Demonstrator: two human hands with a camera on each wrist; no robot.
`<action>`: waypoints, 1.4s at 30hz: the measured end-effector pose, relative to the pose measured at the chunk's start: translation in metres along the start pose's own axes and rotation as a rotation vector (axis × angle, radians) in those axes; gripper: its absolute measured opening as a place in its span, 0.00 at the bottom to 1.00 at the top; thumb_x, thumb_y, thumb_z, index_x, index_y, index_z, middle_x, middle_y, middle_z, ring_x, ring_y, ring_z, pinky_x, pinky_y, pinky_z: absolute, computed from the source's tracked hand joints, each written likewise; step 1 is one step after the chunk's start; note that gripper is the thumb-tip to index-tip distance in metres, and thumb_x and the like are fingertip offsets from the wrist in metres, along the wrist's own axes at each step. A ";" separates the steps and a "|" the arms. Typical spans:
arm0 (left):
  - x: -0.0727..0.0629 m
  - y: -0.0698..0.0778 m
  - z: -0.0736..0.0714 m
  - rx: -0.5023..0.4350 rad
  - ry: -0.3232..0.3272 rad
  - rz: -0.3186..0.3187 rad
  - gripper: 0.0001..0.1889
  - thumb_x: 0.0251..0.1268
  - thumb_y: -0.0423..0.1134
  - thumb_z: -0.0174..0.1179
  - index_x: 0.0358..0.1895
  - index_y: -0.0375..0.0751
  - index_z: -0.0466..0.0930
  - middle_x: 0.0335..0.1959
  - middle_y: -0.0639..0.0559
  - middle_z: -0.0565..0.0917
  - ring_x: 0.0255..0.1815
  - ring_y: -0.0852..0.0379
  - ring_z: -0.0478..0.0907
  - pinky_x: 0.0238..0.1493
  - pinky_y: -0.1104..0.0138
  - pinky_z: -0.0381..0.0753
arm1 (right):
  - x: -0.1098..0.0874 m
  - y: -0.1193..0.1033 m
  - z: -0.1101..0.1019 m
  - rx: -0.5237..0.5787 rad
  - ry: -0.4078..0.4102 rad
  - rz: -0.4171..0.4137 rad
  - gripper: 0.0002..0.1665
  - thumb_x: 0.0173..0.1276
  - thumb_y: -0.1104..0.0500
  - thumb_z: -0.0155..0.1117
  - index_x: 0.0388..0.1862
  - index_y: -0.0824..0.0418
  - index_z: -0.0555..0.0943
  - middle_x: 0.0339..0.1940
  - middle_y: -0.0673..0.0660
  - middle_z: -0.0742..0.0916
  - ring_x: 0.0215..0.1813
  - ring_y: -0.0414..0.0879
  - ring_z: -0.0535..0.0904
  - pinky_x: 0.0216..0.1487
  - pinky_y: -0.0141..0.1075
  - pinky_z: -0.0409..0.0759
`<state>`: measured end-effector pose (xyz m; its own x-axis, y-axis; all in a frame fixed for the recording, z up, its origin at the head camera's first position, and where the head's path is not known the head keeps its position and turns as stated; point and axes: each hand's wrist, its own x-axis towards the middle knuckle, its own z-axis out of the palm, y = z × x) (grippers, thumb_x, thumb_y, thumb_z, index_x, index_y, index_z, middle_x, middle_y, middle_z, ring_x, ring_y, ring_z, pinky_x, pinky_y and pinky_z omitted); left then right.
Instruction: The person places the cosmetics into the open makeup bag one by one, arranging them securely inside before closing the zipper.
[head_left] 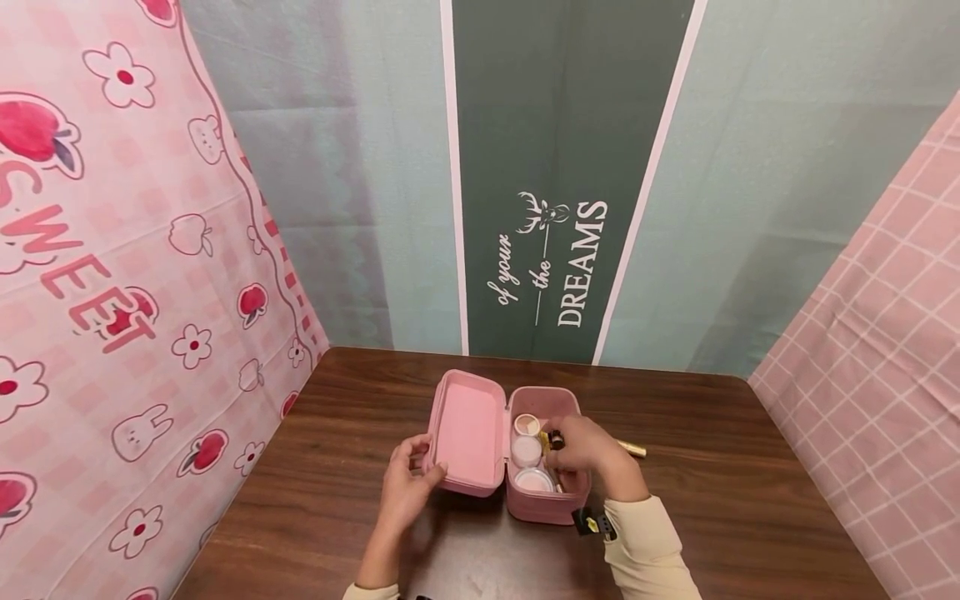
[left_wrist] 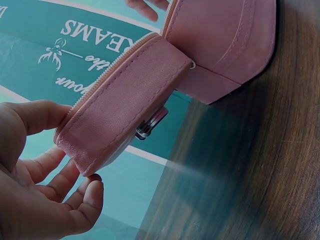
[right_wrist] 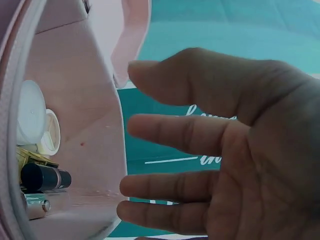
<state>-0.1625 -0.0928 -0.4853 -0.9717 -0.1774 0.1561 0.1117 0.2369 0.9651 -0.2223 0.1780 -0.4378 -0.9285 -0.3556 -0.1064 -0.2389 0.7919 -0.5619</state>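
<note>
A pink zippered makeup case [head_left: 546, 507] stands on the table with its lid [head_left: 468, 429] folded out to the left. My left hand [head_left: 407, 483] grips the lid's outer edge, thumb on the zipper side and fingers underneath. Over the case's right side is my right hand [head_left: 588, 450]; in the right wrist view its fingers are extended and hold nothing. Inside lie a round compact [head_left: 527, 425] with a pale pan, two white round jars [head_left: 527, 451], a black tube [right_wrist: 45, 177], a gold item [right_wrist: 31, 157] and a silver-ended tube [right_wrist: 37, 206]. The right hand partly hides the contents in the head view.
A gold tube [head_left: 632, 448] lies on the brown wooden table [head_left: 360, 417] right of the case. Printed cloths hang behind and on both sides: a green one [head_left: 540, 125] at the back, pink ones [head_left: 150, 333] left and right. A zipper pull [left_wrist: 151, 123] hangs from the lid.
</note>
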 end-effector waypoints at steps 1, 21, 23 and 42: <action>0.001 -0.005 0.000 0.002 0.001 -0.001 0.23 0.48 0.25 0.66 0.51 0.28 0.73 0.43 0.39 0.73 0.42 0.43 0.74 0.42 0.55 0.76 | -0.001 -0.001 0.000 -0.015 -0.004 -0.008 0.21 0.46 0.64 0.72 0.43 0.63 0.81 0.29 0.52 0.81 0.31 0.45 0.73 0.35 0.41 0.75; -0.001 0.001 -0.001 0.004 -0.012 0.021 0.23 0.47 0.25 0.66 0.50 0.27 0.73 0.43 0.38 0.74 0.42 0.41 0.74 0.42 0.56 0.76 | -0.014 0.002 -0.001 -0.064 0.022 0.052 0.26 0.45 0.59 0.75 0.47 0.63 0.80 0.36 0.55 0.83 0.38 0.50 0.76 0.43 0.48 0.75; -0.004 0.014 -0.003 0.003 -0.016 0.022 0.22 0.48 0.23 0.65 0.50 0.25 0.72 0.43 0.36 0.73 0.42 0.39 0.74 0.42 0.53 0.76 | -0.016 0.005 -0.003 -0.056 0.028 0.069 0.28 0.45 0.59 0.74 0.48 0.63 0.80 0.34 0.55 0.83 0.35 0.48 0.75 0.40 0.46 0.75; 0.004 -0.011 0.001 0.017 0.004 0.013 0.22 0.47 0.27 0.67 0.50 0.31 0.74 0.43 0.40 0.74 0.41 0.46 0.74 0.41 0.59 0.77 | -0.033 0.048 -0.022 0.005 0.096 0.132 0.27 0.52 0.58 0.70 0.51 0.66 0.78 0.45 0.63 0.82 0.45 0.58 0.78 0.42 0.52 0.76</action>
<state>-0.1683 -0.0955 -0.4956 -0.9694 -0.1779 0.1692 0.1205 0.2556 0.9592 -0.2096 0.2381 -0.4434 -0.9747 -0.1995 -0.1004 -0.1122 0.8260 -0.5524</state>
